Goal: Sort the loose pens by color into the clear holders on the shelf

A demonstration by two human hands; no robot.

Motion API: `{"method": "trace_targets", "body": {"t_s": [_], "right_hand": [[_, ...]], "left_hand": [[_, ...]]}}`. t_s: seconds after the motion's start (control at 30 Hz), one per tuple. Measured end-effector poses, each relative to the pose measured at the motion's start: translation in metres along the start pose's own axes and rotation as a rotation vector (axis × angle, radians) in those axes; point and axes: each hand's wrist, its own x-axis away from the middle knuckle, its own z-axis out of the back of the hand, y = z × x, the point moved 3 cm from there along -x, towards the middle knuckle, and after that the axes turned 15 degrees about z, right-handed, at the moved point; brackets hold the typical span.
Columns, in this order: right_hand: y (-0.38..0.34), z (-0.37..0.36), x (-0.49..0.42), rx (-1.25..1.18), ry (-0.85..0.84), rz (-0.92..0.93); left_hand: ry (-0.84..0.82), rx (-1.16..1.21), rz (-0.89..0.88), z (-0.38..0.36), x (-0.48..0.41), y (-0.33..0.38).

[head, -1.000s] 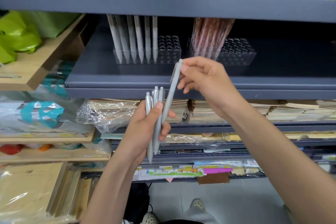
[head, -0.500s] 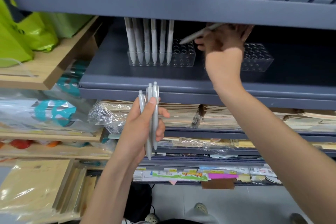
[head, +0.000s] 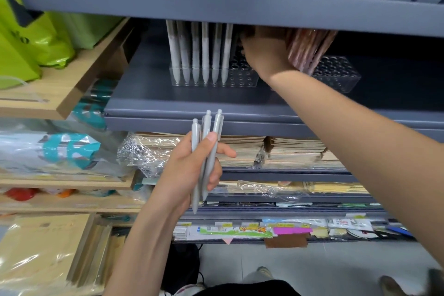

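My left hand (head: 189, 170) grips three grey pens (head: 208, 149) upright in front of the grey shelf's (head: 168, 106) edge. On that shelf stands a clear holder (head: 242, 79) with several grey-white pens (head: 199, 55) in its left rows. My right hand (head: 266, 55) reaches in above this holder's right end, back of the hand toward me. Its fingers are hidden under the upper shelf's lip, and no pen shows in it. Just right of that hand, a second clear holder (head: 338, 74) carries several pink-brown pens (head: 310, 48).
The upper shelf's front beam (head: 216, 5) hangs low over the holders. Wrapped paper stacks (head: 245, 151) fill the shelves below. Green bags (head: 36, 38) and wooden shelves (head: 60, 94) lie to the left. The floor and my shoes show at the bottom.
My right hand carried one grey pen from the bundle up into the shelf and now sits deeper over the left holder, with the pen out of sight. The left hand stays put.
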Motion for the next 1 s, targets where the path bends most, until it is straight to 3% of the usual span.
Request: {"method": "trace_targets", "body": {"t_s": [0.1,0.27,0.33,0.43,0.6,0.8,0.87,1.0], "right_hand": [[0.000,-0.003,-0.008,-0.072,-0.094,-0.083],[0.000,-0.003,-0.003,-0.150,-0.108,-0.112],[-0.001,0.003,0.008,-0.147,-0.040,-0.078],[-0.008,0.017,0.045,-0.356,0.082,0.001],[-0.021,0.022,0.115,-0.568,-0.313,0.095],[-0.015,0.017,0.131,-0.747,-0.353,0.021],[-0.012,0.021,0.129,-0.784,-0.318,0.020],[-0.003,0.030,0.128,-0.880,-0.071,-0.057]], "left_hand": [[-0.001,0.000,-0.009,-0.001,-0.001,0.000],[0.037,0.023,-0.008,0.004,-0.003,-0.005],[0.040,0.034,-0.001,0.007,-0.005,-0.006],[0.026,0.040,-0.014,0.008,-0.007,-0.006],[-0.011,0.081,-0.046,0.003,-0.008,-0.006],[-0.042,0.076,-0.052,-0.006,-0.008,-0.006],[-0.035,0.061,-0.029,-0.007,-0.008,-0.005],[-0.003,0.018,-0.016,-0.005,-0.007,-0.010]]}}
